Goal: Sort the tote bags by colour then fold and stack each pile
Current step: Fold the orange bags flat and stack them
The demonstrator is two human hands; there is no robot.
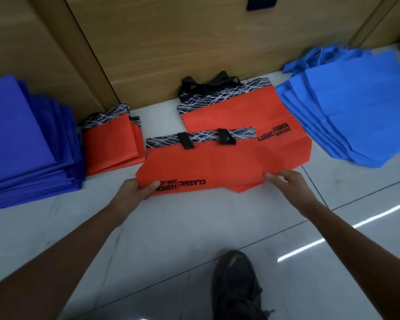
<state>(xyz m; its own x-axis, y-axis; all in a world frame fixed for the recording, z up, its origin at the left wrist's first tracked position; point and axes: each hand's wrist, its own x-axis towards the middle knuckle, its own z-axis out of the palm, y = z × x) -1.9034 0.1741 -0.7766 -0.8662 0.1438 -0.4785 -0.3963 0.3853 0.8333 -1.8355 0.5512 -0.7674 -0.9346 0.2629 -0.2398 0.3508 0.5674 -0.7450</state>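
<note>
Pinching orange non-woven tote bag (217, 167): left hand (131, 192) fingers (153, 184) at its near-left corner; right hand (289, 183) on near-right edge, grip unclear. Risk: uneven pull skews fold.

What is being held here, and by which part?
The front orange fabric tote bag: left hand pinches its near-left bottom corner, right hand grips its near-right bottom edge.

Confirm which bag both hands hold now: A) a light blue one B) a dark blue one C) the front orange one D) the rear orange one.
C: the left hand and the right hand each grip the near edge of the front orange bag, which partly overlaps the rear orange bag.
</note>
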